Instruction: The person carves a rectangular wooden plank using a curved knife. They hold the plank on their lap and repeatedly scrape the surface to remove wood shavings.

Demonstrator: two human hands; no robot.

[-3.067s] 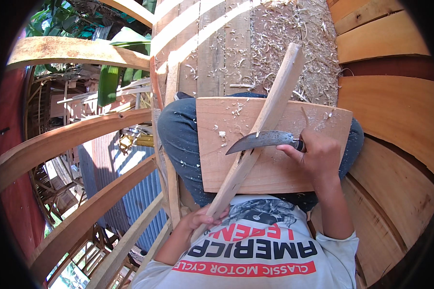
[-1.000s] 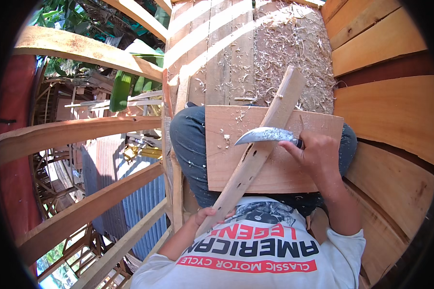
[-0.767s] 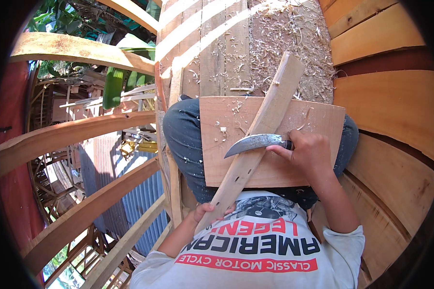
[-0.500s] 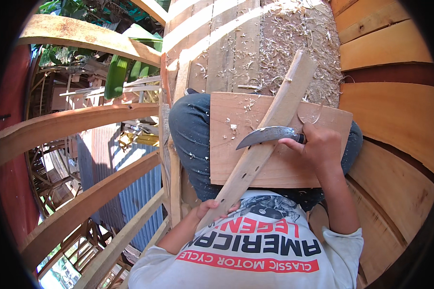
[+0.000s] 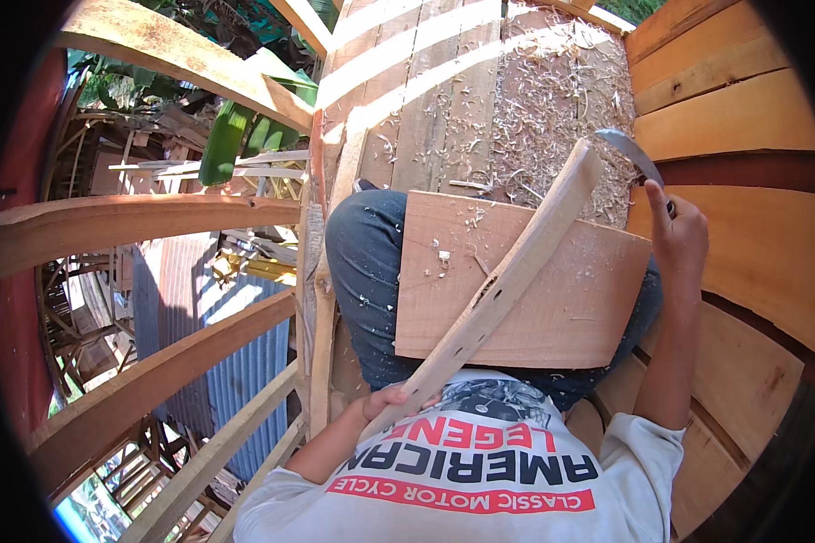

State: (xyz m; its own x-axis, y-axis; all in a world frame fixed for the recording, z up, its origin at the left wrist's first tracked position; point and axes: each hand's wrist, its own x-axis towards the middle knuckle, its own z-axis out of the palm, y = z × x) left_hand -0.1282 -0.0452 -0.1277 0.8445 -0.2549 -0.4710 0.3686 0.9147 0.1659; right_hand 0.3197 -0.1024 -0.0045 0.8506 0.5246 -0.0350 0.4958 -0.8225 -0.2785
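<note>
Hands [image 5: 382,401] [image 5: 684,233] closed: left around long, pitted wood [image 5: 526,262], right around curved metal knife [image 5: 639,156].

Here's the flat, reddish-tan wooden board [image 5: 598,294], lying across legs in dark blue denim [image 5: 364,258]! A long, pale brown wooden strip [image 5: 522,264] slants over it, upper end past the far edge. Thin, pale curled shavings [image 5: 474,220] dot the board, one small whitish chip [image 5: 444,256] at left. Beyond, the brown plank floor [image 5: 419,127] wears scattered cream wood curls [image 5: 552,104], thickest toward the right!
</note>
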